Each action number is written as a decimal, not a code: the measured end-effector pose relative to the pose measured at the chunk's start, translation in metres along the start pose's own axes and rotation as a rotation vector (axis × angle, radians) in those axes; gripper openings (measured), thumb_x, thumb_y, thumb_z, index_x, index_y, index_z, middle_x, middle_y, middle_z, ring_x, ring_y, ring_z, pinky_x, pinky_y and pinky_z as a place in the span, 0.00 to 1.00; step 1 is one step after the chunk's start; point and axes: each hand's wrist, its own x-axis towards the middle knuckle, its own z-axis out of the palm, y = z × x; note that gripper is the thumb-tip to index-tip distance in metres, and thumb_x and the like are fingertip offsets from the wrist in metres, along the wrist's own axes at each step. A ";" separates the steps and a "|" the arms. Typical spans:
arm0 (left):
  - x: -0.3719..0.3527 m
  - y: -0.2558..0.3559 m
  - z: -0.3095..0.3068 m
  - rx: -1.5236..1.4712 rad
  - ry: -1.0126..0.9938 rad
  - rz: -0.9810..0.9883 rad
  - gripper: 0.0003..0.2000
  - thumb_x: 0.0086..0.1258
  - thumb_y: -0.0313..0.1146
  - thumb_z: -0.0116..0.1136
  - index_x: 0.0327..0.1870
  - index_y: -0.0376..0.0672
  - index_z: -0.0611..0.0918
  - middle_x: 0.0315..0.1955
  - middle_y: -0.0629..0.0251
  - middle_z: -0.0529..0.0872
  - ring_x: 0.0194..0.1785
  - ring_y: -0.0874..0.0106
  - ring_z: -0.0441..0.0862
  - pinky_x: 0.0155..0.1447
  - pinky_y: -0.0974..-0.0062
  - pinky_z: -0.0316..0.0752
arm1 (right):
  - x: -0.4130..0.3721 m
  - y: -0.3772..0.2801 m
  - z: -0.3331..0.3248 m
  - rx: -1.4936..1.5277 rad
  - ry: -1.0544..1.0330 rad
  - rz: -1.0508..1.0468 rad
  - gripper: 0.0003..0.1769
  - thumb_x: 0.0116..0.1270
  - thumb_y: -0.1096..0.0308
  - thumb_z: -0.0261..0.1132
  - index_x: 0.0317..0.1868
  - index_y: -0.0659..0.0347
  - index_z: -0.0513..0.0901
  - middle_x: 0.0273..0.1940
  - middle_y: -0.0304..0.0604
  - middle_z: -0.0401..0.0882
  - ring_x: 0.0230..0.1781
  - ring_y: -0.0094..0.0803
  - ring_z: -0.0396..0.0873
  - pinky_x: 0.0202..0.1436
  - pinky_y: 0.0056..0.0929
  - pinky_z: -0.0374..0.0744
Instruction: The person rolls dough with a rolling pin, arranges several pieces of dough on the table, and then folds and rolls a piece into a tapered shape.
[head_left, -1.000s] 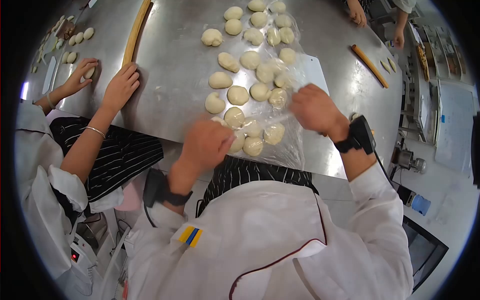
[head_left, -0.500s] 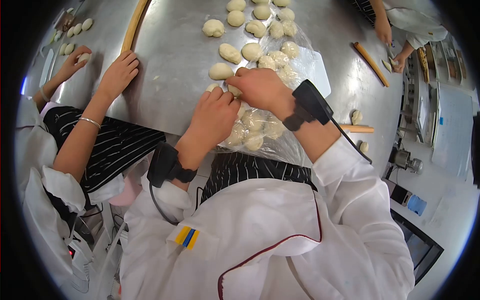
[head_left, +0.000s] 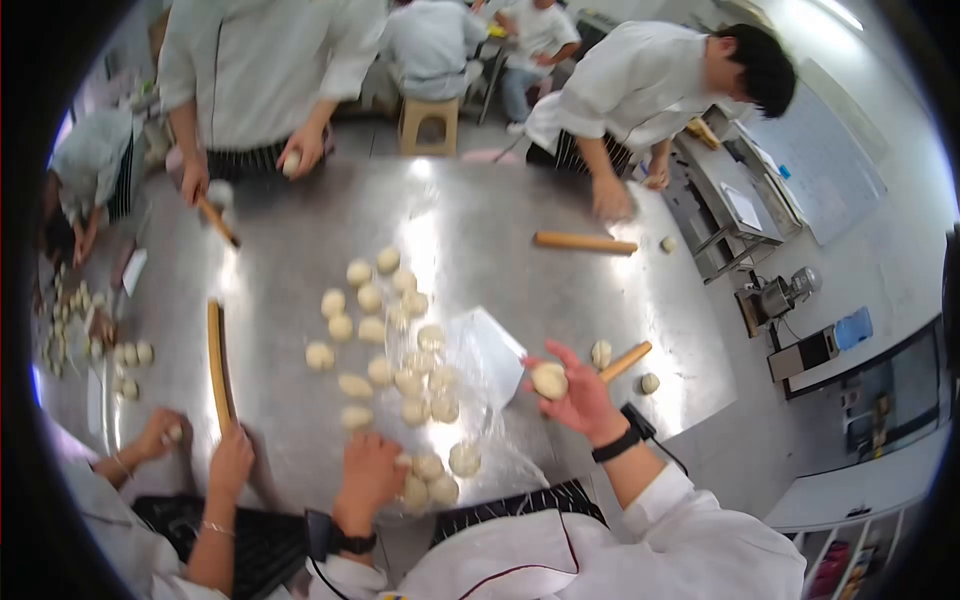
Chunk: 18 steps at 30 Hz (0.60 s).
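Note:
My right hand [head_left: 585, 402] is raised over the steel table, palm up, with a dough ball [head_left: 549, 380] resting against its half-spread fingers. Near the table's front edge my left hand [head_left: 372, 473] is lowered, its fingers curled together; what lies under them is hidden. Just right of it, several dough balls [head_left: 428, 466] sit beneath clear plastic film [head_left: 490, 455]. More uncovered dough pieces [head_left: 355, 385] lie farther up the table, beside others under the film.
A white board [head_left: 490, 345] lies partly under the film. A rolling pin [head_left: 627, 360] and two dough pieces are beyond my right hand. Another pin [head_left: 587, 242] lies farther back. At the left, a co-worker's hand [head_left: 232, 460] touches a long pin [head_left: 218, 365]. Other people stand across the table.
The view has tilted up, showing more of the table and people. My hands have moved apart; my right hand has lifted away to the right with a dough ball.

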 end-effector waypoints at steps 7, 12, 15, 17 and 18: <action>-0.004 0.008 -0.010 -0.142 0.002 0.031 0.11 0.59 0.38 0.68 0.40 0.45 0.86 0.40 0.58 0.86 0.52 0.57 0.76 0.57 0.56 0.66 | -0.036 -0.034 -0.060 -0.191 0.543 -0.130 0.14 0.73 0.55 0.62 0.36 0.54 0.72 0.26 0.38 0.76 0.16 0.26 0.72 0.11 0.21 0.61; -0.006 -0.010 0.011 -0.619 0.607 -0.219 0.08 0.66 0.31 0.63 0.42 0.39 0.83 0.35 0.58 0.85 0.40 0.64 0.81 0.46 0.61 0.75 | -0.042 -0.053 -0.071 -0.350 0.565 -0.215 0.16 0.73 0.54 0.64 0.33 0.54 0.72 0.24 0.36 0.73 0.13 0.24 0.69 0.11 0.22 0.61; -0.001 -0.017 0.012 -0.978 0.610 -0.284 0.04 0.71 0.31 0.59 0.40 0.41 0.80 0.35 0.61 0.84 0.34 0.73 0.81 0.33 0.71 0.76 | -0.037 -0.042 -0.081 -0.356 0.547 -0.181 0.15 0.72 0.54 0.64 0.33 0.53 0.73 0.25 0.36 0.74 0.16 0.24 0.72 0.12 0.22 0.63; 0.000 0.012 -0.016 -1.441 0.509 -0.456 0.04 0.74 0.32 0.57 0.39 0.44 0.76 0.33 0.64 0.83 0.32 0.75 0.81 0.25 0.78 0.72 | -0.037 -0.039 -0.075 -0.309 0.602 -0.133 0.13 0.72 0.56 0.64 0.35 0.53 0.74 0.28 0.37 0.77 0.18 0.24 0.74 0.13 0.22 0.64; 0.004 0.021 -0.021 -1.455 0.505 -0.443 0.04 0.74 0.32 0.56 0.38 0.44 0.76 0.30 0.65 0.83 0.28 0.76 0.80 0.22 0.79 0.71 | -0.040 -0.048 -0.067 -0.311 0.585 -0.093 0.12 0.72 0.57 0.63 0.36 0.54 0.74 0.30 0.37 0.78 0.18 0.25 0.74 0.14 0.21 0.65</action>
